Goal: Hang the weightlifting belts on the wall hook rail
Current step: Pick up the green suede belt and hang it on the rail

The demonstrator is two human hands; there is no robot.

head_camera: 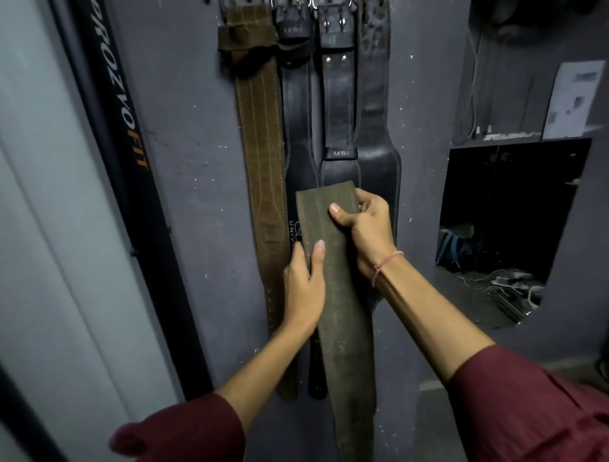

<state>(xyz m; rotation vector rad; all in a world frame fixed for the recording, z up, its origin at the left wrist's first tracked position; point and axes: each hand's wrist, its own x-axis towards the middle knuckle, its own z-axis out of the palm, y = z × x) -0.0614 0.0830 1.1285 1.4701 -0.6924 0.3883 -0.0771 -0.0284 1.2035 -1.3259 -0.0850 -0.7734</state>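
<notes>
Head view: olive belt (334,273) held in front of the wall (184,138), at the level of the lower halves of the belts already hung. It runs from its squared top end down and out of frame at the bottom edge.

Grip: right hand (365,231) takes the top end, thumb laid across the front face, fingers curled round the right edge. Left hand (303,287) sits just below on the left edge, thumb on the front face, other fingers behind it. Both hands clamp the belt.

Handling (judgement): thick stitched suede-like strap, broad. It holds a flat plane between the two hands, so stiff across its width and only slow to bend along its length. Moderately heavy; the matte surface should not slip. Not fragile.

No buckle shows on the visible end. The hung belts appear to hang from their buckle ends, so the buckle end — presumably below frame — is likely where to take hold for lifting onto a hook.

Around it: brown belt (260,132) to the left and three black belts (298,108) (339,99) (375,99) hang side by side, tops at the hook rail (296,4) — only just in view at the top edge. Free hook: cannot tell.

Further out: black lettered pole (122,132) at left, dark wall opening (510,214) at right.
</notes>
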